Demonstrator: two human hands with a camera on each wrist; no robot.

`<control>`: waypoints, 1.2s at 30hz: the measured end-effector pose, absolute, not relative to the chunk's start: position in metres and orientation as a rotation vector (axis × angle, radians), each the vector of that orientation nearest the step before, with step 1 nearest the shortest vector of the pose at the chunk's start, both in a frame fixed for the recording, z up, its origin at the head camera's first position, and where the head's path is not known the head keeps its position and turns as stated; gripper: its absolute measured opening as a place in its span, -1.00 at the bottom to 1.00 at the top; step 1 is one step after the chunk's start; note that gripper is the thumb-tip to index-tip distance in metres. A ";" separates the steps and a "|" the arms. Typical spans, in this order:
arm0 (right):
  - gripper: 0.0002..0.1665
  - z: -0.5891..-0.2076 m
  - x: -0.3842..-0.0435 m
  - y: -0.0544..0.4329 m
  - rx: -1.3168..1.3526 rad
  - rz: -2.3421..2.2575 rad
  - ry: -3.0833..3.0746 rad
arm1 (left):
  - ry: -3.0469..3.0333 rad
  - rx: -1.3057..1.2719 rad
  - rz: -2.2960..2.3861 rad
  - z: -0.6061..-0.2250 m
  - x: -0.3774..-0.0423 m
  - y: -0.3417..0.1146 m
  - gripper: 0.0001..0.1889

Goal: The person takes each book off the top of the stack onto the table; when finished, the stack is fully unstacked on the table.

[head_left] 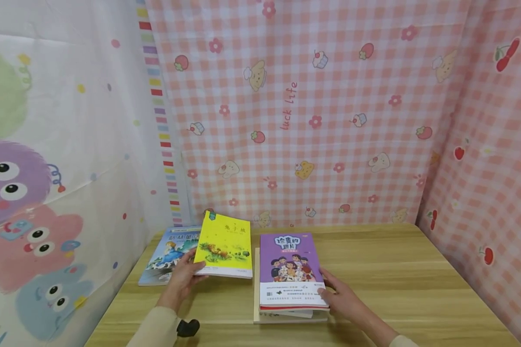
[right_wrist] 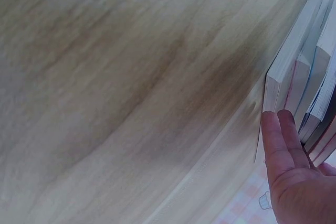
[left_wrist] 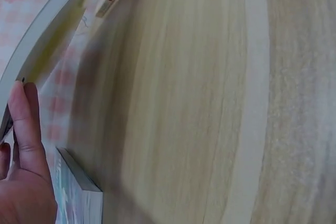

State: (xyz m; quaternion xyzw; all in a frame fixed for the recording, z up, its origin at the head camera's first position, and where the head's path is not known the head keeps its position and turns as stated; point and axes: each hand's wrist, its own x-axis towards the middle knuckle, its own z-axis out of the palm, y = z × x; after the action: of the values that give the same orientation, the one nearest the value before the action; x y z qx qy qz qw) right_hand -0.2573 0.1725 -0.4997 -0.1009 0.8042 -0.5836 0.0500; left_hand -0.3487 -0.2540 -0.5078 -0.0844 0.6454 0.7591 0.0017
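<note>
"At ten o'clock on the worktop (head_left: 395,294)?"
"Yellow book (head_left: 226,241), pinched by the left hand (head_left: 183,278)."
"And the right hand (head_left: 342,295)?"
"Straight-fingered, touching the book stack (head_left: 291,274) at four o'clock from that."

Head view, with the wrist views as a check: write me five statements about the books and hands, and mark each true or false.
1. The left hand holds the yellow book. True.
2. The purple book is on top of the stack. True.
3. The yellow book lies flat on the table. False: it is raised above the table and tilted.
4. The blue book lies to the left of the stack. True.
5. The right hand is holding up the blue book. False: the right hand touches the right side of the stack, and the blue book lies on the table.
</note>
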 end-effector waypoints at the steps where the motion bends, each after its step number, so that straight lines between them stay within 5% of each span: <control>1: -0.23 -0.499 -0.257 0.172 -0.298 -1.776 2.448 | 2.038 -0.267 2.370 -0.509 -0.350 -0.254 -0.35; 36: -0.25 -0.497 -0.257 0.170 -0.281 -1.737 2.489 | 2.146 -0.313 2.146 -0.520 -0.365 -0.245 -0.36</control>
State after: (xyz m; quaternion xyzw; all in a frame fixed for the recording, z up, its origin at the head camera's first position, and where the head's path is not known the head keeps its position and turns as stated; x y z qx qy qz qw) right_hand -0.2569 0.1698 -0.4973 -0.0921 0.8157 -0.5692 0.0466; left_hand -0.3653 -0.2447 -0.5197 -0.1024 0.7027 0.7027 0.0451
